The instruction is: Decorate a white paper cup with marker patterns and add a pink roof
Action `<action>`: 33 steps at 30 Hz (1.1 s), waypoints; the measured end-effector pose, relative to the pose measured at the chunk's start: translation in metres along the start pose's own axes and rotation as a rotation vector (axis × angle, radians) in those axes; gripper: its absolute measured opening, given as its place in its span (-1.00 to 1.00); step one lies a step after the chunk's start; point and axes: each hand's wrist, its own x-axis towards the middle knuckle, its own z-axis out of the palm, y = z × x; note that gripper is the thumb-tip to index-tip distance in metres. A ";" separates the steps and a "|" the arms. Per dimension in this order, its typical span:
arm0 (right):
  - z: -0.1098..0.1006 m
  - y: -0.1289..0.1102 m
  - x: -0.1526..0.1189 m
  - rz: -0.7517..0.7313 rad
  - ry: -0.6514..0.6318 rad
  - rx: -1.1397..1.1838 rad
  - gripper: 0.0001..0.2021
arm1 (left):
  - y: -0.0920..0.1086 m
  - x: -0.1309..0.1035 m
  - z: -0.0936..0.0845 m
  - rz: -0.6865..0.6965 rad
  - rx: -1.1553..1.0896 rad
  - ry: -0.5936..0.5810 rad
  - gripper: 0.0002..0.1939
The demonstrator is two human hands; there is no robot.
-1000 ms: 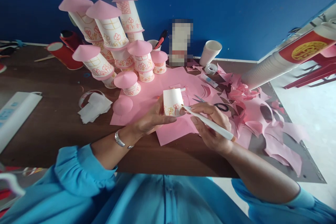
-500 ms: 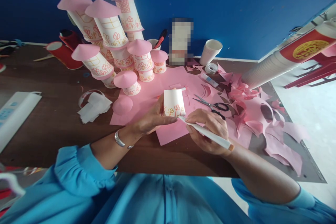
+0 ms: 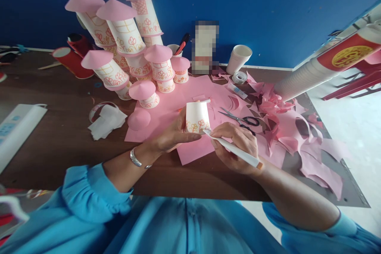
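My left hand (image 3: 172, 137) grips an upside-down white paper cup (image 3: 196, 116) with red and orange flowers drawn around its rim. My right hand (image 3: 236, 147) holds a white marker pen (image 3: 235, 150) like a pencil, its tip touching the cup's lower right edge. Both hands hover over a pink paper sheet (image 3: 178, 107) on the brown table (image 3: 59, 139).
A castle of decorated cups with pink cone roofs (image 3: 127, 43) stands at the back left. Scissors (image 3: 239, 119), tape roll (image 3: 239, 77), glue tube (image 3: 238, 91) and pink scraps (image 3: 291, 127) lie to the right. A long cup stack (image 3: 306, 77) lies at right, white cups (image 3: 239, 58) behind.
The pen tip has slid left along the cup's lower edge, and my right hand moved slightly left and down. The cup stays in my left hand.
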 end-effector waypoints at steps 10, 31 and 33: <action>-0.005 -0.005 0.001 0.023 0.004 -0.025 -0.81 | 0.003 0.000 0.003 0.011 -0.004 0.041 0.16; 0.000 -0.004 0.001 -0.017 0.011 0.003 -0.79 | -0.008 -0.001 -0.005 0.074 0.178 0.064 0.06; 0.001 -0.003 0.001 -0.014 0.011 -0.002 -0.80 | -0.009 -0.001 -0.006 0.075 0.186 0.066 0.06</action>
